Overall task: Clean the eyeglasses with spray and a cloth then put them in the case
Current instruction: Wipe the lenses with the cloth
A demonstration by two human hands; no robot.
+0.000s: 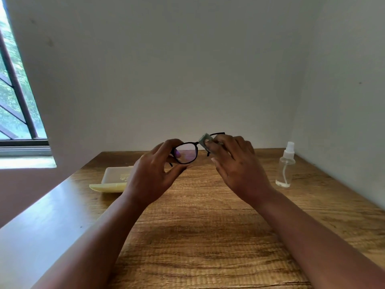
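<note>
I see the eyeglasses (186,152), thin black frame, glossy lenses with a violet sheen; soft grey-green cloth (205,139) folded on one lens; table (208,226) is grainy matt wood with a smoother shiny left edge; spray bottle (285,165) clear plastic; case (113,180) pale yellow, smooth plastic

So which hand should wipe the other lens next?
The right hand: it already pinches the small grey-green cloth beside the uncleaned side, while the left hand grips the black-framed eyeglasses.
</note>
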